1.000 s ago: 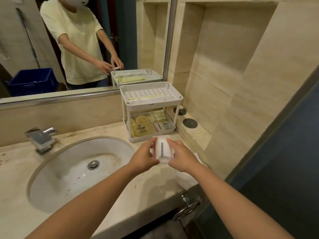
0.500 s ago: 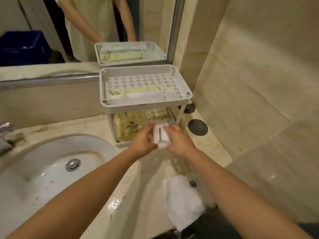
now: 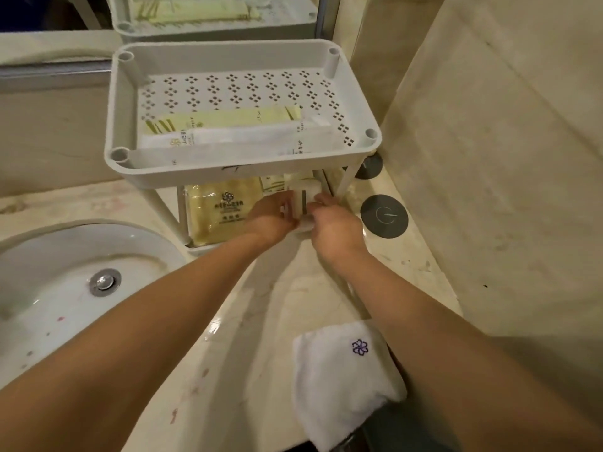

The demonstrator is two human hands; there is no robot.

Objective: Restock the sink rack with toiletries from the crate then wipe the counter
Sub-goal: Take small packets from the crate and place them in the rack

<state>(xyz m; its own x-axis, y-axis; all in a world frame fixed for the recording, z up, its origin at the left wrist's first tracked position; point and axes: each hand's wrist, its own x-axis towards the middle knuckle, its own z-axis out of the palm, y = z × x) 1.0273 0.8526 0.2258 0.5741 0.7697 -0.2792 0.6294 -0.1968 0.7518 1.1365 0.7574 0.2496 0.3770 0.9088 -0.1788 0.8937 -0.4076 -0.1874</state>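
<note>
A white two-tier rack point(image 3: 355, 102) stands on the beige counter point(image 3: 267, 308) against the mirror. Its top tray holds long yellow and white sachets point(image 3: 228, 128). On the lower shelf lies a yellow packet point(image 3: 217, 213) with a flower logo. At the front of the lower shelf, both hands hold a small white packet with a dark stripe point(image 3: 305, 199). My left hand point(image 3: 270, 215) grips its left side, while my right hand point(image 3: 332, 223) pinches its right side. A folded white cloth point(image 3: 339, 380) with a purple flower lies at the counter's front edge.
A white sink basin point(image 3: 65, 288) with a metal drain point(image 3: 104, 282) sits to the left. Two round dark grey caps point(image 3: 385, 216) are set into the counter right of the rack. A tiled wall rises close on the right. The crate is out of view.
The view has dropped and come closer to the rack. Both hands have carried the small white packet forward, from above the counter to the lower shelf's front.
</note>
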